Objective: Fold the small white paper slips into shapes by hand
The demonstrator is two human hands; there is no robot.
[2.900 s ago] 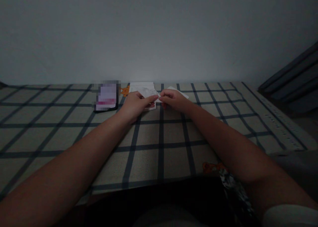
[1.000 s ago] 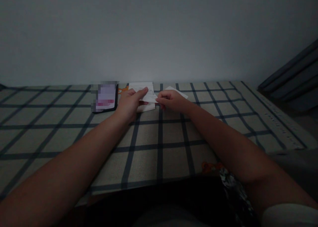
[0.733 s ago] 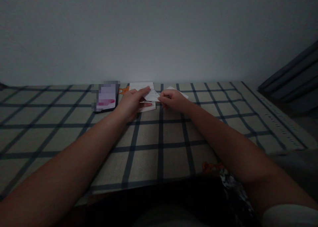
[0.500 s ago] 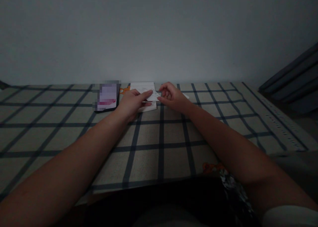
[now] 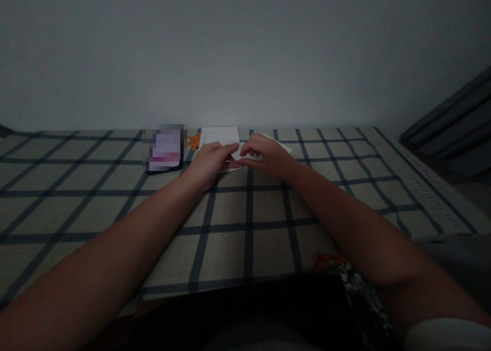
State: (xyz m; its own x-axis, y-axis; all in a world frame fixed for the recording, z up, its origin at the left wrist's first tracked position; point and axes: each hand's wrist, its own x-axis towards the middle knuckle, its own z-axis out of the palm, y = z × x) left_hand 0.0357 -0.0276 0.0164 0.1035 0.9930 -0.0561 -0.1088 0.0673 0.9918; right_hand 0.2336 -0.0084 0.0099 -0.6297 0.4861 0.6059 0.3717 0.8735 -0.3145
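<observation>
A small piece of white paper [image 5: 252, 155] is held between my hands above the table. My left hand [image 5: 210, 162] pinches its left side, thumb on top. My right hand [image 5: 268, 155] has its fingers curled at the right part of the paper, the thumb near its lower edge. Behind my left hand lies a white pad or stack of paper [image 5: 220, 134], partly covered by the hand. Another white sheet [image 5: 283, 144] shows behind my right hand. The fine shape of the held paper is hard to make out in the dim light.
A phone [image 5: 165, 149] with a lit, partly blurred screen lies left of my hands. The checked tablecloth [image 5: 230, 248] has orange printed figures. A pale wall [image 5: 245, 54] rises behind the table, and dark folded fabric [image 5: 456, 121] is at the right.
My right hand has moved slightly down and left, its fingers now closed on the paper. The held paper has shifted right and turned. My left hand has moved a little right.
</observation>
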